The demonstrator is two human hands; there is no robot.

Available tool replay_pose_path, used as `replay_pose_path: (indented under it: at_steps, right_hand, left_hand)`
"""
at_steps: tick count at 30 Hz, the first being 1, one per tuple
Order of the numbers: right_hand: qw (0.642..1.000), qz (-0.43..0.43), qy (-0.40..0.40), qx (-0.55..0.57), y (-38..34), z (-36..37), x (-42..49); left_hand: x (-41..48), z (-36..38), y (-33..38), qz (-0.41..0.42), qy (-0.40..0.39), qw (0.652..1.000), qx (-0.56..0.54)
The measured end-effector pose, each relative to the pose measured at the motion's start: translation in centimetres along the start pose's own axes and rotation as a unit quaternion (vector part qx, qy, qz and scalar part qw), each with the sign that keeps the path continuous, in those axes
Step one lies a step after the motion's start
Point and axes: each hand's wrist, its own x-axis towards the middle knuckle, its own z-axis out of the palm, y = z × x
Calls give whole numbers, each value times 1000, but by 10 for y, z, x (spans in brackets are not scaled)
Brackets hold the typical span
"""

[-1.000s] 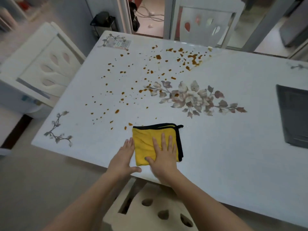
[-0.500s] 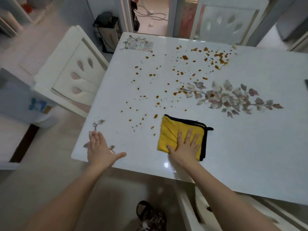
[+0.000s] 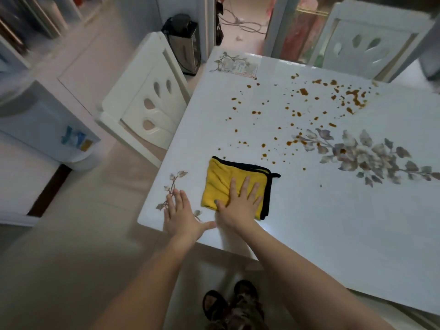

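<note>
On the table [image 3: 333, 222], the right hand [image 3: 240, 206], seemingly flat, presses the cloth [image 3: 219, 182].

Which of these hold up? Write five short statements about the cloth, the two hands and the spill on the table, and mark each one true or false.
1. The right hand lies flat, fingers spread, on the yellow cloth. True.
2. The left hand grips the cloth. False: it lies open on the table near the corner, beside the cloth and apart from it.
3. Brown spots are scattered over the table beyond the cloth. True.
4. The cloth has a red edge. False: its edge is black.
5. The cloth covers the flower print. False: the print lies bare, to the right of the cloth and farther off.
</note>
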Motion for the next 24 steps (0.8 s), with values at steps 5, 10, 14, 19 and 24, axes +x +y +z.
replay_pose_path:
  at_steps: [5,10,14,19,24]
  right_hand:
    - [1000,-28,-9,-8,-31,9,5]
    - [1000,-13,6,18,-41,13,5]
    - [999,5,5,49,-44,10,16]
    - [998,12,12,63,-46,-16,56]
    - [997,24,12,66,-43,-40,92]
  left_hand:
    - [1,1,-2,2,1,1000,12]
    - [0,-2,-1,5,-8,998,55]
    - [3,-13,11,20,-11,991,130]
    - [14,-29,38,16,-32,967,252]
    - [48,-50,62,25,12,961,277]
